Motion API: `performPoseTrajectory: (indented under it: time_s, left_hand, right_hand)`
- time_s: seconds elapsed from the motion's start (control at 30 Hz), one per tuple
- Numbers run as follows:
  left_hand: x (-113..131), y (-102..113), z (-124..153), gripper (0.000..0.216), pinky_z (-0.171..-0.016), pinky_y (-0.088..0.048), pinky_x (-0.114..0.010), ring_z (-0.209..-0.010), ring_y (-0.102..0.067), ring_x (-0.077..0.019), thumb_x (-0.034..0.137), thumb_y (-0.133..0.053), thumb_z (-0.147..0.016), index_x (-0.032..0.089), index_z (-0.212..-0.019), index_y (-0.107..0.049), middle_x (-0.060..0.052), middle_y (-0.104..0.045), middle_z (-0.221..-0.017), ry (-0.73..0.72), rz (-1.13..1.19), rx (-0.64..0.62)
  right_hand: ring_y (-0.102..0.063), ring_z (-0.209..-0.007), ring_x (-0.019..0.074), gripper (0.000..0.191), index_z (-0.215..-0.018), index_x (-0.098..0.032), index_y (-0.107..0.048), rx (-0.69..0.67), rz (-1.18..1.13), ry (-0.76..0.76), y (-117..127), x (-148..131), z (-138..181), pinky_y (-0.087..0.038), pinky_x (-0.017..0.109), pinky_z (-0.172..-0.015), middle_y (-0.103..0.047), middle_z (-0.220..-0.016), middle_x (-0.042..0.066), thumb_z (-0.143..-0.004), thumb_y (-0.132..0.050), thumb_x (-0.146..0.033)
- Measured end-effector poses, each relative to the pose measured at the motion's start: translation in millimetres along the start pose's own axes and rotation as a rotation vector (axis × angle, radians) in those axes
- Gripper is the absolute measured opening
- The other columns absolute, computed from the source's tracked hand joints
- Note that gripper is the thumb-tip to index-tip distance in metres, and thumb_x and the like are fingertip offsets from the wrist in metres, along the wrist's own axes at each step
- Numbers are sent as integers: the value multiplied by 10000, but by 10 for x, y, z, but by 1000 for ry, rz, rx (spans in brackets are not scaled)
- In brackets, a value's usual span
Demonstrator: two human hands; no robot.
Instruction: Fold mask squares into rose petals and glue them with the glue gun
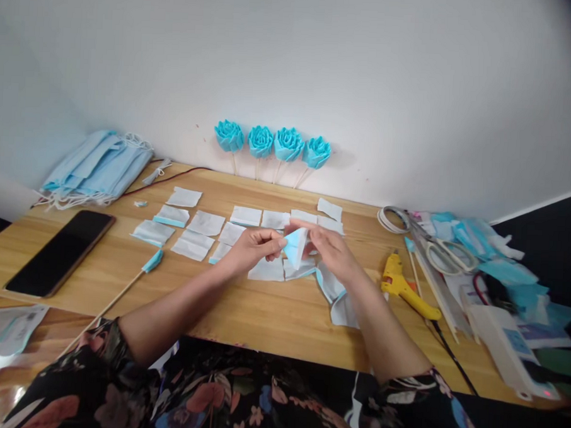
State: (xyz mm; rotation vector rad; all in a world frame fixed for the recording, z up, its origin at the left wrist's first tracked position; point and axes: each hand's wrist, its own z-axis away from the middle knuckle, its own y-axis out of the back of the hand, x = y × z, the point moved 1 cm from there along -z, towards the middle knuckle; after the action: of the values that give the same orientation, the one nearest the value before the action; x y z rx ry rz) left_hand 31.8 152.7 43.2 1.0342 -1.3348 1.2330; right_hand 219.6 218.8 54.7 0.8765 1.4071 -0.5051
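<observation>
A small piece of blue and white mask fabric (292,248), folded to a pointed shape, is held above the table between my hands. My left hand (253,247) pinches its blue point between thumb and fingers. On its white side, my right hand (332,252) has curled fingers against it, their tips partly hidden behind the fabric. Beneath and around both hands lie several cut white pieces (207,223) with blue edges. A longer strip of the same fabric (345,310) lies partly under my right forearm. A thin stick (121,292) with a blue wrapped tip rests by my left arm.
Several blue fabric flowers (288,144) on sticks lean against the wall. Stacked masks (98,168) and a phone (60,253) are at left. At right are a yellow glue gun (408,289), scissors (447,256), a tape roll (393,220), a power strip (509,350) and fabric scraps (474,238).
</observation>
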Motion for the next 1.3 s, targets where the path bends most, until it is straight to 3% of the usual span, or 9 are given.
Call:
performPoseTrajectory:
  time_s: [0.1,0.27,0.33,0.4,0.53,0.63,0.87,1.07,1.3]
  left_hand:
    - [-11,28,-15,377,-593,-384,-238,-559,-437,-83,472,-697,-785,160,-612,-574,28,-522,-570,-3,-3,101]
    - [-24,56,-32,388,-580,-373,-240,-549,-421,-84,487,-714,-765,166,-606,-565,29,-514,-563,39,-12,208]
    - [-31,51,-31,388,-580,-371,-243,-546,-416,-86,487,-698,-775,170,-600,-556,29,-505,-561,38,-17,208]
    - [-39,41,-26,378,-585,-370,-247,-546,-411,-86,474,-677,-793,173,-603,-553,30,-498,-561,32,-27,199]
    - [-46,26,-20,363,-590,-360,-246,-552,-406,-86,443,-663,-810,171,-598,-551,33,-489,-555,18,-47,179]
    - [-45,18,-23,369,-586,-358,-244,-554,-409,-86,446,-674,-802,171,-587,-554,33,-486,-548,11,-53,156]
    - [-71,-22,-22,377,-563,-361,-242,-537,-412,-86,503,-681,-773,168,-624,-592,39,-479,-530,-3,-89,116]
    - [-127,-28,-37,345,-554,-369,-231,-528,-422,-74,489,-706,-749,163,-678,-622,43,-509,-555,28,-86,73]
    - [-104,-38,-19,282,-572,-369,-225,-553,-438,-72,399,-745,-742,155,-672,-624,42,-526,-572,24,-92,17]
  right_hand:
    - [-521,-518,108,429,-734,-185,-712,-43,31,-51,26,94,62,-423,252,-499,-628,-604,4,-833,-659,-599]
    - [-337,-449,110,429,-646,-248,-530,431,-281,202,368,90,96,-319,259,-456,-301,-483,-68,-818,-669,-615]
    - [-279,-439,121,452,-649,-260,-489,522,-307,244,451,78,81,-290,263,-435,-191,-496,-73,-840,-611,-651]
    - [-306,-443,125,453,-651,-261,-496,564,-316,219,441,84,66,-321,270,-443,-209,-495,-68,-837,-602,-660]
    - [-570,-617,164,449,-761,-232,-658,469,-287,57,197,108,73,-499,326,-616,-578,-622,17,-855,-579,-663]
    - [-637,-760,185,468,-924,-199,-719,295,-174,-27,-4,95,96,-528,344,-711,-700,-829,64,-853,-597,-646]
    - [-506,-653,124,304,-733,-201,-572,106,43,-27,-154,97,127,-412,261,-603,-548,-695,-23,-811,-701,-466]
    - [-402,-601,114,288,-660,-209,-494,129,149,-2,-173,116,138,-330,263,-570,-459,-626,-40,-859,-621,-374]
    - [-439,-597,120,261,-615,-211,-452,138,309,82,-190,-5,147,-319,262,-559,-478,-611,-30,-824,-589,-285]
